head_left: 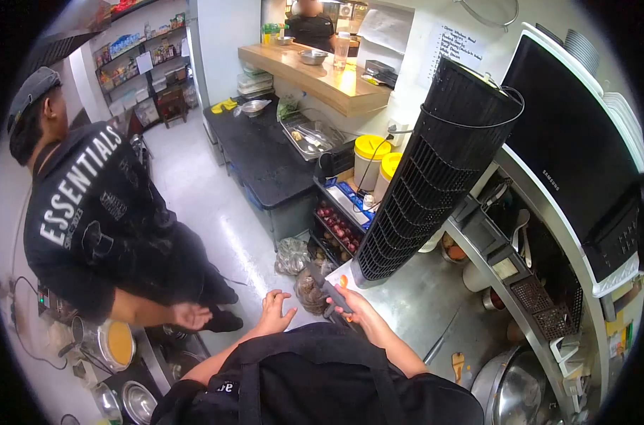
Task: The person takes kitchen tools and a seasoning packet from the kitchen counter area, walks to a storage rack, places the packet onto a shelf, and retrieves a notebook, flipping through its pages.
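My left hand (276, 312) is held out in front of my body, fingers apart and nothing in them. In my right hand (357, 312) is a long dark grey tool with orange parts (325, 287), gripped at its right side; its exact kind is not clear. Just beyond both hands, a brown-filled plastic bag (310, 294) rests on the floor. Behind it lies a clear plastic bag (292, 256). Right of my right hand stands a tall black tower fan (431, 170).
A co-worker in a black shirt (102, 205) stands at left. Ahead are a black counter (265, 166), a metal tray (311, 152) and a crate of red onions (338, 225). At right, a microwave (570, 149) sits above a metal shelf. A large metal bowl (506, 389) is lower right.
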Demonstrator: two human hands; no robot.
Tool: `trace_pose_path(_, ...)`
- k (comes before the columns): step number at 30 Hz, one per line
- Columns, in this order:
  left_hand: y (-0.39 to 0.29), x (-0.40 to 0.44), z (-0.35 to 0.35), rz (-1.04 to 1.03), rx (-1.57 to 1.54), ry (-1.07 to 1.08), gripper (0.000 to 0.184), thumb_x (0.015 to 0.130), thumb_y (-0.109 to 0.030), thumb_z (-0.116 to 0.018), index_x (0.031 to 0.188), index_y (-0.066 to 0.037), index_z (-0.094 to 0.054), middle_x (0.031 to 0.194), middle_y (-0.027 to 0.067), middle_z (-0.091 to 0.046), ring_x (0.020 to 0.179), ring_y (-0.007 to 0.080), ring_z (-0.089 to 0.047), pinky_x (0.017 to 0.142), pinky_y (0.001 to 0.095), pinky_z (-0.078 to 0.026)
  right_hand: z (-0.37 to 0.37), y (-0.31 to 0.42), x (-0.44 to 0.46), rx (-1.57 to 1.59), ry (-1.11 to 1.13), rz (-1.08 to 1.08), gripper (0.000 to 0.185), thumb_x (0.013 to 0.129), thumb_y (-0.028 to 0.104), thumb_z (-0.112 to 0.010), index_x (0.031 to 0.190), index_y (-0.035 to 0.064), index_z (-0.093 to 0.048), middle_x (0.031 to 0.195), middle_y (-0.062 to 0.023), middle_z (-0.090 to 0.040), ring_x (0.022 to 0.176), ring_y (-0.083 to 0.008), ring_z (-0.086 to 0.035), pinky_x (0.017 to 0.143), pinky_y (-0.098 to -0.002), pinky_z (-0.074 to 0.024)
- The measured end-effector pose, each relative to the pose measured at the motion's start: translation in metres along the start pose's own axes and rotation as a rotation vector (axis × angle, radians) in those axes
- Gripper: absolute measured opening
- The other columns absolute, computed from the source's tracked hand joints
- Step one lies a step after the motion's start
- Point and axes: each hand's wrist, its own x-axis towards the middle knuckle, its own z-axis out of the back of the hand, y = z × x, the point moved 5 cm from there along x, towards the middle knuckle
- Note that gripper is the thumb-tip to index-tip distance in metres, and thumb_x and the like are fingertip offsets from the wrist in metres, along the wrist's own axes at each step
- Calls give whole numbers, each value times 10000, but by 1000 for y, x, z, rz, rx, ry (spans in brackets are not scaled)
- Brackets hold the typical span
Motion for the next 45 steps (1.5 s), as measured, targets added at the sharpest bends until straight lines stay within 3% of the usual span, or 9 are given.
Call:
trace_pose_path(5, 14, -6, 4, 45, -13, 17, 491, 811, -297, -710, 1214, -77, -537, 1273, 226, -406, 1211, 409, -385, 1018, 481, -351, -1, -6, 10, -30, -1, -24, 299, 1027, 320, -375, 1186, 86, -473, 937, -90, -625, 480, -114, -464, 315, -210, -279)
trace_pose_path(14, 13, -10, 9, 56, 15, 83, 493, 807, -319, -712, 1210, -85, -553, 1280, 234, -404, 1214, 412, -358, 1017, 498, -339, 18, -26, 15, 152, -40, -43, 216, 1013, 246, -408, 1130, 65, -430, 941, -130, -614, 515, -139, -473, 316, -220, -253)
trace_pose_path(19, 9, -5, 6, -31, 41, 85, 484, 788, -303, -729, 1182, -79, -560, 1274, 234, -411, 1208, 414, -358, 1024, 496, -327, 17, -15, -11, 165, -96, 19, 262, 930, 248, -605, 1069, 81, -457, 929, -116, -598, 517, -136, -476, 321, -205, -250)
trace_pose_path(26, 3, 1, -1, -75, 23, 127, 487, 780, -293, -738, 1176, -75, -558, 1271, 245, -408, 1215, 420, -354, 1025, 498, -324, 28, -28, -27, 177, -120, 45, 216, 944, 242, -589, 1015, 93, -449, 904, -100, -592, 506, -118, -475, 308, -200, -283)
trace_pose_path(33, 0, 6, -10, -138, 12, 171, 492, 783, -303, -736, 1180, -76, -553, 1257, 257, -420, 1223, 422, -352, 1033, 502, -311, 36, -46, -32, 218, -133, 74, 190, 963, 221, -540, 1078, 90, -463, 911, -112, -604, 514, -135, -480, 323, -200, -261)
trace_pose_path(39, -9, 7, -6, -163, 0, 189, 483, 787, -308, -731, 1172, -72, -558, 1256, 262, -420, 1224, 421, -352, 1036, 505, -304, 39, -51, -39, 259, -196, 69, 216, 968, 228, -524, 1093, 74, -440, 901, -106, -613, 495, -130, -462, 313, -207, -260)
trace_pose_path(41, -8, 7, -6, -155, -8, 184, 480, 788, -307, -731, 1168, -70, -560, 1254, 264, -420, 1223, 421, -353, 1035, 504, -305, 39, -54, -38, 274, -214, 73, 245, 967, 245, -532, 1088, 36, -491, 873, -100, -605, 507, -132, -474, 321, -211, -248)
trace_pose_path(45, -7, 10, -3, -146, -18, 177, 475, 785, -303, -733, 1160, -64, -566, 1245, 259, -428, 1212, 420, -363, 1031, 495, -314, 37, -60, -30, 343, -102, -6, 254, 965, 275, -539, 1070, 46, -512, 798, -66, -568, 504, -127, -464, 326, -204, -241)
